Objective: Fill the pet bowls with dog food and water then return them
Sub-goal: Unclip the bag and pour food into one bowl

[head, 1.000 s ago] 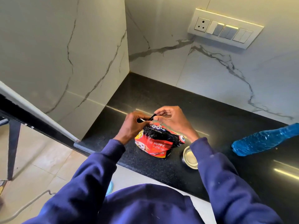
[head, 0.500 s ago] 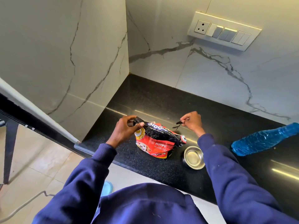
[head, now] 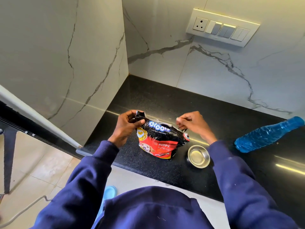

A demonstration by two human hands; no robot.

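Observation:
A red and black dog food bag (head: 162, 142) stands on the black counter (head: 165, 100). My left hand (head: 127, 128) grips the bag's twisted top left corner. My right hand (head: 194, 123) is at the bag's top right corner, fingers pinched on a thin black tie (head: 182, 129) that dangles against the bag. A small, empty steel bowl (head: 198, 157) sits on the counter just right of the bag, under my right forearm. A blue water bottle (head: 268, 138) lies on its side at the far right.
Marble walls close the counter at the left and back, with a switch panel (head: 222, 27) on the back wall. The counter's front edge runs just below the bag and bowl. Tiled floor and a dark metal leg (head: 9, 159) lie to the left.
My right hand pulled the black tie off the bag's top, moved right, then came back to the bag's right corner. My left hand kept the left corner; the bag's top has unfolded wider.

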